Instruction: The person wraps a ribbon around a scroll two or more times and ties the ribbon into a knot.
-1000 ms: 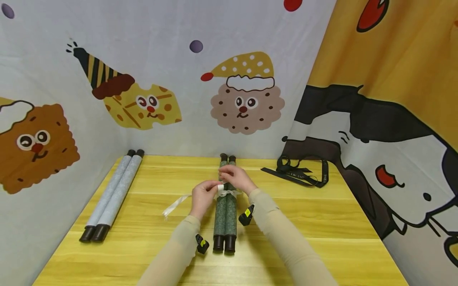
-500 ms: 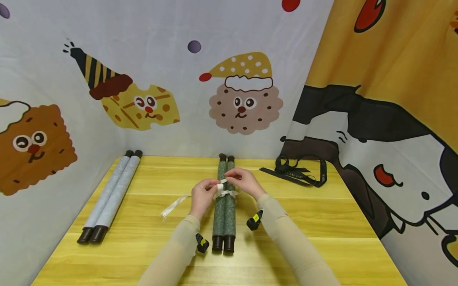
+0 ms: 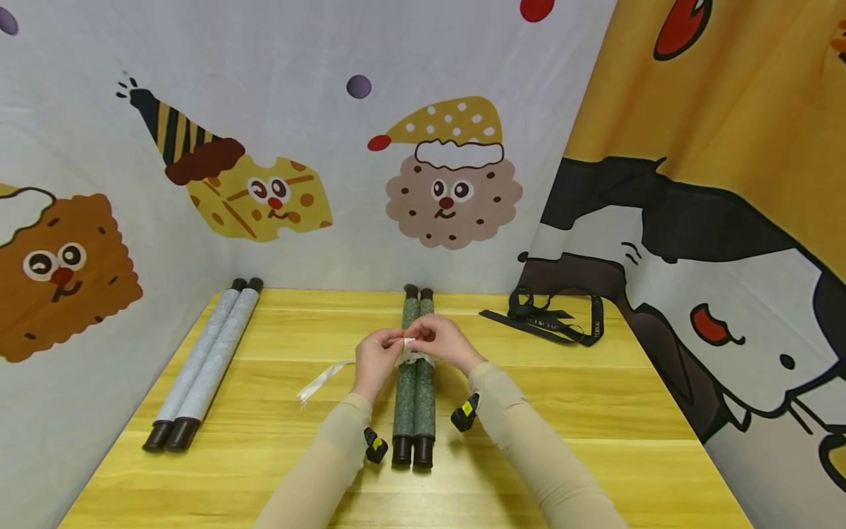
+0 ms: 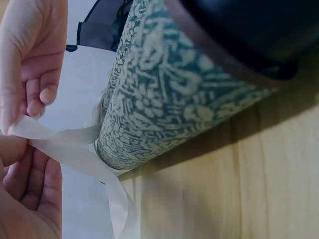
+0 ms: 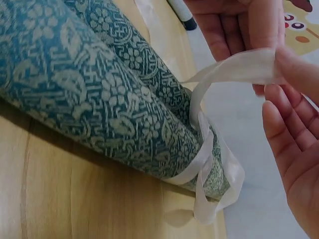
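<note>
A green patterned scroll (image 3: 414, 408), rolled from both ends onto two dark-capped rollers, lies lengthwise mid-table. White ribbon (image 5: 202, 164) circles it, with loops standing out on one side in the right wrist view. Above the scroll, the left hand (image 3: 375, 360) and right hand (image 3: 451, 342) meet fingertip to fingertip. Both pinch the ribbon, the left with thumb and fingers at one raised stretch (image 4: 75, 157), the right on the same part. A loose, frayed ribbon end (image 3: 322, 382) trails on the table to the left. Fingers partly hide the pinched spot.
A pale blue-grey scroll (image 3: 214, 360), also rolled on two dark-capped rollers, lies along the table's left side. Black lettered ribbon (image 3: 551, 319) is heaped at the back right. Printed cloth (image 3: 297, 264) hangs behind the wooden table (image 3: 562, 470).
The right hand draws a bit right from the left hand, showing ribbon between them, then comes back left to touch the left fingertips. The left hand stays nearly still; the scrolls lie unchanged.
</note>
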Demonstrator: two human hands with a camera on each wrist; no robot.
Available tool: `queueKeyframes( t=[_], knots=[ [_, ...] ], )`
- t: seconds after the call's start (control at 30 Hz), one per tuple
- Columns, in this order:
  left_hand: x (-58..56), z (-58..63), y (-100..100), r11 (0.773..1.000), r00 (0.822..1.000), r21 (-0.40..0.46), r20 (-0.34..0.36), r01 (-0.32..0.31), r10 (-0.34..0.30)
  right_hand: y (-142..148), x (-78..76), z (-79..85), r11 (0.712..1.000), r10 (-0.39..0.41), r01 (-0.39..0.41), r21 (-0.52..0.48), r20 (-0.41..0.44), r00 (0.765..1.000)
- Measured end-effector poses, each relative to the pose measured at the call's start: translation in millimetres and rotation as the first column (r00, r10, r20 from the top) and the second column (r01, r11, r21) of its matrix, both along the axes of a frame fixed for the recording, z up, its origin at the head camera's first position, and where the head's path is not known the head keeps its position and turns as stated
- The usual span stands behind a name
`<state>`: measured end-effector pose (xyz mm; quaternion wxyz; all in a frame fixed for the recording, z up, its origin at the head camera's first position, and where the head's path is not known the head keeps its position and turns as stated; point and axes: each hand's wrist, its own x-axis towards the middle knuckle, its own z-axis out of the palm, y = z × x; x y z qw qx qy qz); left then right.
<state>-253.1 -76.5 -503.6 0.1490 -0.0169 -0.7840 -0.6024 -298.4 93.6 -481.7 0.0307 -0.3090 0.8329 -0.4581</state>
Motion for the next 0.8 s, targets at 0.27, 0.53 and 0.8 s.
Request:
queueKeyframes(
  t=[0.27, 0.53, 0.8],
  knots=[
    [-6.9, 7.4, -21, 0.994, 1.000, -0.105, -0.026, -0.015, 0.012, -1, 0.7, -0.3, 0.996, -0.092, 0.093, -0.010, 0.058, 0.994],
    [-18.6, 9.7, -38, 0.844, 0.997, -0.530, 0.026, 0.077, -0.075, 4, 1.6, -3.2, 0.995, -0.096, 0.098, -0.028, 0.071, 0.993],
    [-32.1, -3.7, -34, 0.649, 0.984, -0.743, 0.077, 0.164, -0.161, 7, 2.3, -6.6, 0.994, -0.103, 0.106, -0.031, 0.081, 0.991]
  ],
)
